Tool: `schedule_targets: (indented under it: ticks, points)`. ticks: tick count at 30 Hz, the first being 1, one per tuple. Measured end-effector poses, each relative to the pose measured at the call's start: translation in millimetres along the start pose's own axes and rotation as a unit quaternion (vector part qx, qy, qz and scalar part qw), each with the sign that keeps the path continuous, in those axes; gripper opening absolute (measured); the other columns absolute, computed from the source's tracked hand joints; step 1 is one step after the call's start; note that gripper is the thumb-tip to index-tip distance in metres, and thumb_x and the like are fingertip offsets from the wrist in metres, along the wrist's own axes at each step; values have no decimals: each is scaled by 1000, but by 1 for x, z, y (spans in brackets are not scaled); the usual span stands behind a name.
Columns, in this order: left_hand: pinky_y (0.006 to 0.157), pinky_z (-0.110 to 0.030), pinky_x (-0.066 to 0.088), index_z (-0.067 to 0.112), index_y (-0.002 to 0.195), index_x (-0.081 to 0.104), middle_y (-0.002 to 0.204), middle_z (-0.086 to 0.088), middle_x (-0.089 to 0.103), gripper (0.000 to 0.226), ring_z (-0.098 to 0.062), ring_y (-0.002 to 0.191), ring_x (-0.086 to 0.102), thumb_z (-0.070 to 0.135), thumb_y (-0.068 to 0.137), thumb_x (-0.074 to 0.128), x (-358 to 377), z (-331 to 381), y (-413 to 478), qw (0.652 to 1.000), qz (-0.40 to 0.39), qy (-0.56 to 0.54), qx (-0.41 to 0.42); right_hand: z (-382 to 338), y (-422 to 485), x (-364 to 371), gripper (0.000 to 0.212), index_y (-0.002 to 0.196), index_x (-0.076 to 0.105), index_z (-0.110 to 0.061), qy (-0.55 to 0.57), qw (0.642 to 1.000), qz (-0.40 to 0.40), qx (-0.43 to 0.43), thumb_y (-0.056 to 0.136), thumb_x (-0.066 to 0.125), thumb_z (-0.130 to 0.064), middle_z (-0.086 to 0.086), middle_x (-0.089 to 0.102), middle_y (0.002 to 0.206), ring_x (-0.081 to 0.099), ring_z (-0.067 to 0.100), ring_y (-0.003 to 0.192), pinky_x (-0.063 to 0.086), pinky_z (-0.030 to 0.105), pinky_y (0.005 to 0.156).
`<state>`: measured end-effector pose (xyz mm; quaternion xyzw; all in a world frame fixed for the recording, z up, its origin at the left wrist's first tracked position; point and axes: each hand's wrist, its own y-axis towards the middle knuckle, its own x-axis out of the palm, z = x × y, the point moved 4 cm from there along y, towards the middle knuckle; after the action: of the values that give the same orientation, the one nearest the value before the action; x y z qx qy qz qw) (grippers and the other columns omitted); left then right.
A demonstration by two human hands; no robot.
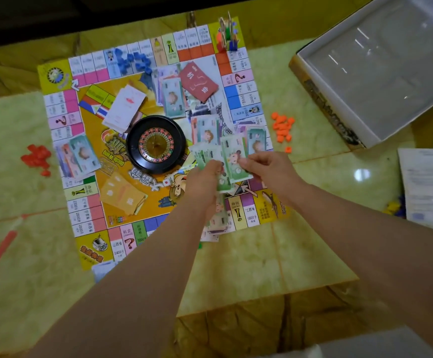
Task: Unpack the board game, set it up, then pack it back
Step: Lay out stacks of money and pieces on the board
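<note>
A person sits over a square, brightly printed cardboard game board [55, 73] laid flat on pale green floor tiles, both bare forearms reaching in from below. The left hand [205, 182] is curled round a fanned bundle of green paper play-money notes [232, 161], held just above the board's near right edge. The right hand [269, 169] pinches the top note of that bundle between thumb and fingers, as if peeling it away.

A round black roulette wheel [156, 145] sits at the board's centre. Around it lie a fanned pile of banknotes [78, 156] by the left edge, more notes scattered to the right of the wheel, a dark red card deck [198, 81], a white card stack [126, 107] and an orange card stack [122, 193]. Small blue plastic houses [132, 60] cluster near the far edge, and upright coloured player tokens [227, 32] stand at the far right corner. Off the board, red plastic pieces [37, 158] lie to the left and orange plastic pieces [282, 127] to the right. The open white-lined game box [324, 99] sits well apart at the far right, seemingly emptied, with a printed paper sheet [430, 187] nearer.

This looks like the set-up stage: money being dealt into separate piles, though it could be notes being gathered. The next move calls for sliding one note free without dragging its neighbours, then laying it squarely on a pile.
</note>
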<state>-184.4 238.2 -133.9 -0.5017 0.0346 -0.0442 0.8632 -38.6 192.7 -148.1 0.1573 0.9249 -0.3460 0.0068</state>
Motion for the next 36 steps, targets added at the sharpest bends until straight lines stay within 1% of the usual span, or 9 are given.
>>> schedule_targets:
  ticks: [2,4,9,14,21,27,31,33,36]
  points:
    - [91,-47,50,3,111,62,107,-18,67,44,-31,94,63,29,76,65,4,7,7,1000,5,-10,19,-1,12,-9,10,84,71,-13,8,999,44,6,87,70,-22,-7,63,82,54,-5,64,43,17,68]
    - [84,-45,54,2,93,67,88,-16,69,17,-29,77,64,12,92,53,6,14,11,999,-3,-30,44,3,26,-19,15,88,69,-7,-18,994,110,12,87,70,-22,-3,62,80,55,3,65,45,21,65]
    - [94,-53,50,15,60,74,77,-13,70,44,-32,79,64,5,96,49,11,15,28,998,-14,-15,53,15,47,-28,25,92,54,-15,-114,969,217,35,82,75,-23,-1,59,85,62,20,83,53,35,72]
    - [100,-46,45,17,93,47,90,6,56,18,-25,102,56,19,91,65,11,18,39,999,34,6,38,8,48,-21,29,91,47,-17,-243,941,234,-11,84,72,-31,-7,49,75,49,16,71,31,28,54]
    - [97,-61,45,2,133,40,127,-17,56,79,-39,115,57,30,72,83,11,37,35,998,49,-41,7,-19,51,16,30,91,65,-8,-62,997,-23,-34,80,77,-32,14,65,86,60,25,75,54,34,76]
    - [81,-48,56,0,114,56,108,-22,67,38,-31,91,66,22,84,65,-3,67,45,995,29,-95,9,-51,64,32,20,85,69,-4,-67,997,-36,-31,82,76,-22,15,71,84,64,16,72,54,28,73]
    - [75,-44,50,6,105,59,99,-13,62,36,-27,86,60,28,76,59,-27,90,56,991,99,-72,51,-78,82,47,12,76,67,-12,-41,999,-7,-29,83,74,-18,-5,63,67,55,-5,53,46,14,59]
    - [78,-47,56,5,104,65,94,-9,69,34,-25,80,64,26,78,58,-41,100,63,987,118,-71,81,-90,96,55,14,77,67,-9,-46,998,21,-27,83,75,-18,-5,61,66,53,-4,51,46,17,59]
    - [66,-31,59,1,93,70,87,-14,73,20,-24,69,68,10,89,53,-63,113,71,980,137,-73,126,-104,121,80,18,72,64,-14,-78,995,49,-21,83,75,-23,4,66,78,63,12,72,53,31,75]
